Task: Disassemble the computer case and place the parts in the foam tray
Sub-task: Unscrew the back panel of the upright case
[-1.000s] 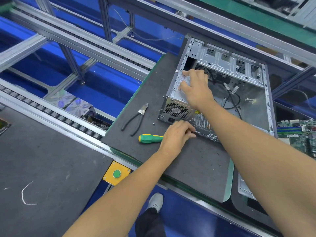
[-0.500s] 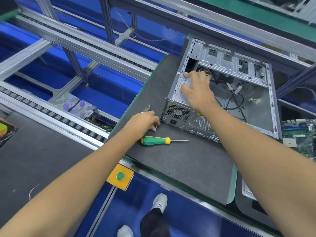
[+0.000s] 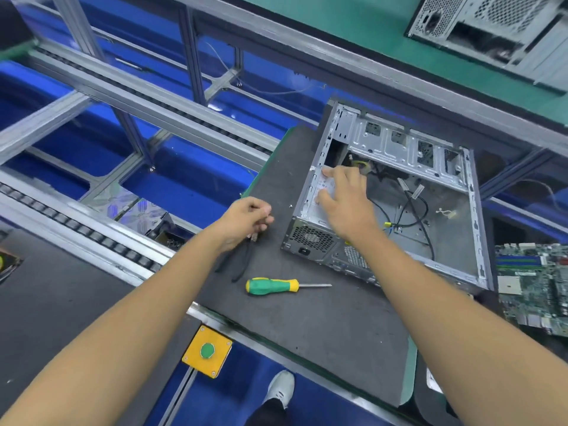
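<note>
Lying open-sided, the computer case (image 3: 396, 207) shows loose black cables (image 3: 412, 207) inside.

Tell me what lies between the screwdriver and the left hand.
In the head view, black-handled pliers lie on the dark mat between the screwdriver and the left hand; the hand partly covers their jaw end, and whether it grips them is unclear.

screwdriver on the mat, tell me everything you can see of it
The screwdriver has a thick green handle with a yellow band at the shaft end and a thin bare metal shaft. It lies flat on the dark grey mat, handle to the left, tip pointing right, in front of the case. Neither hand touches it; the pliers lie just to its left, apart.
</note>
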`<action>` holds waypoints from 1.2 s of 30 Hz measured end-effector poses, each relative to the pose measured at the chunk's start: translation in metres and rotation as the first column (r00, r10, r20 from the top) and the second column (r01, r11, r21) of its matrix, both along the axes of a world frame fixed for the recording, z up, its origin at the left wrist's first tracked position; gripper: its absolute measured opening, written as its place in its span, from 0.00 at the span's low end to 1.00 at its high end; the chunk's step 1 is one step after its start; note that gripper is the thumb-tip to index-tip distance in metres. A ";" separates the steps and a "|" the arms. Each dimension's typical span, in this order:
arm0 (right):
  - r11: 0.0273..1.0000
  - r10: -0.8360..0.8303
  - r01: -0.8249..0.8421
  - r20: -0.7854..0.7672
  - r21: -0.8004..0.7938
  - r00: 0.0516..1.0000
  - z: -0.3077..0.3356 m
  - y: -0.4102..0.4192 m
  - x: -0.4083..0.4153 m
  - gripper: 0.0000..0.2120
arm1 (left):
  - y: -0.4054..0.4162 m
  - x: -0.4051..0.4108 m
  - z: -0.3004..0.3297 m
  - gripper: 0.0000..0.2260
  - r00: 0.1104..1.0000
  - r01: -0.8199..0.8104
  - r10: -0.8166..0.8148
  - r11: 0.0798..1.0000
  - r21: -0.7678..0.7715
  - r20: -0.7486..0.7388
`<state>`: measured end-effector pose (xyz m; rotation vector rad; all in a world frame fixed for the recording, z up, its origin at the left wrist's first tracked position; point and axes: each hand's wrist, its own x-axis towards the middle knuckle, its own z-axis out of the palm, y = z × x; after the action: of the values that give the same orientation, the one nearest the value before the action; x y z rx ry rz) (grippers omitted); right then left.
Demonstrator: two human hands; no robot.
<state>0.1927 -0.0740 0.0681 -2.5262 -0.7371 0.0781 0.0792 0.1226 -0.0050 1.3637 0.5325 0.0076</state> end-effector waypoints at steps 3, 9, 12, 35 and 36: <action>1.000 0.005 -0.005 0.011 0.007 1.000 -0.001 0.000 0.000 0.22 | 0.011 0.037 0.006 0.08 0.994 -0.106 0.094 0.944 -0.314 -0.054; 1.000 0.013 -0.013 0.013 -0.016 1.000 -0.001 0.000 0.001 0.24 | 0.013 0.102 -0.012 0.09 0.953 0.301 -0.201 0.729 0.614 -0.228; 1.000 0.001 -0.001 0.001 -0.011 1.000 0.002 0.002 0.000 0.24 | 0.012 0.111 -0.025 0.08 0.906 0.414 -0.330 0.574 0.706 -0.264; 0.706 -0.479 0.263 0.170 0.658 0.861 0.014 -0.020 -0.026 0.12 | 0.010 0.061 0.005 0.13 0.963 0.269 -0.224 0.853 0.447 -0.152; 0.746 -0.460 0.228 0.237 0.626 0.856 0.004 -0.022 -0.043 0.12 | 0.009 0.055 0.012 0.13 0.976 0.193 -0.154 0.941 0.278 -0.157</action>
<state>0.1500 -0.0957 0.0720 -2.0374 -0.3196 -0.6907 0.1344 0.1312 0.0066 1.7066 0.5349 -0.1561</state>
